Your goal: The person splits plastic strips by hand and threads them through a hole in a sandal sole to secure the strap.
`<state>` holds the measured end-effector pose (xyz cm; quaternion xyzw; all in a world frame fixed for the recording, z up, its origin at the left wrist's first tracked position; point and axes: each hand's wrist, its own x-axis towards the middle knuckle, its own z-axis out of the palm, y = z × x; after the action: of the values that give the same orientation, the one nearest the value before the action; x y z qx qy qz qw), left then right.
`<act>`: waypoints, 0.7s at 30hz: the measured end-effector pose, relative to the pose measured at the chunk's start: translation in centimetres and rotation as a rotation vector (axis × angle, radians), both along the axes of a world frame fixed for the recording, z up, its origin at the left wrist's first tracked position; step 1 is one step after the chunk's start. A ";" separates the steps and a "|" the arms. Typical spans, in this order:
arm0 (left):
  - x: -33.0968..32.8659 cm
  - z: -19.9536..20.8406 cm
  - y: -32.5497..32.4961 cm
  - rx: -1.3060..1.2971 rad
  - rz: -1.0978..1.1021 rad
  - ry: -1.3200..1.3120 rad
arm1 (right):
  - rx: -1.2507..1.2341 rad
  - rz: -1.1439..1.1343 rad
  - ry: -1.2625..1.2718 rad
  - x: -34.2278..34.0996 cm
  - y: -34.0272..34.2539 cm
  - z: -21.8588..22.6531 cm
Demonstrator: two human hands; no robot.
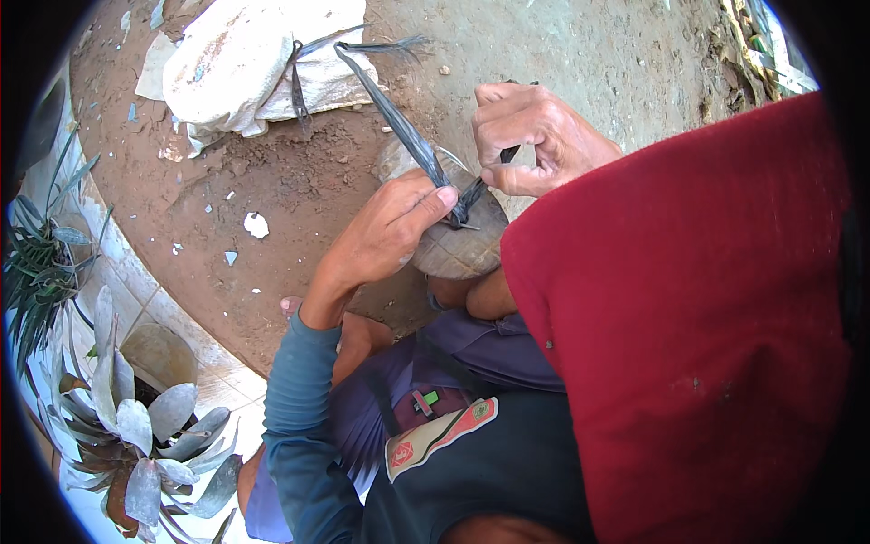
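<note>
My left hand point(399, 222) is closed on a folded black strip point(394, 113), thumb on top, near the knot-like bunch at its lower end. The strip looks like shiny plastic and runs up to a frayed end over the white sack. To the right, my right hand point(539, 136) pinches a twisted dark length of what looks like the same strip. Beneath both hands is a rounded, flat, brown-grey piece point(458, 258) with grooves across it, close to my knees. A thin pale strand shows beside the strip; the join underneath is partly hidden by my fingers.
A dirty white sack point(231, 68) lies on bare soil at the upper left. Pale fragments point(256, 225) are scattered there. Leafy plants point(149, 426) and a tiled edge point(131, 281) line the left side. My wide red sleeve point(680, 317) covers the right side.
</note>
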<state>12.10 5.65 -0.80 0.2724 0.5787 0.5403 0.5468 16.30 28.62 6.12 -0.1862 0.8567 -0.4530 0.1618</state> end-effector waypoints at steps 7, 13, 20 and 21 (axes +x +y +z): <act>0.7 -0.8 0.1 0.013 0.030 0.046 | 0.171 0.059 0.148 0.9 -1.8 -0.6; 0.6 -0.7 -0.5 0.025 0.067 -0.109 | 0.256 0.070 0.165 0.8 -2.7 -0.3; 0.3 0.6 0.0 -0.027 -0.038 0.077 | 0.224 0.074 0.002 1.0 -2.0 -0.4; 0.6 0.6 0.2 -0.027 -0.038 0.077 | 0.214 0.093 0.013 1.3 -1.9 -0.9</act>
<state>12.68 5.82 -0.23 0.2967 0.6012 0.5111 0.5378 17.56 26.76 5.18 -0.2104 0.8917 -0.3496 0.1960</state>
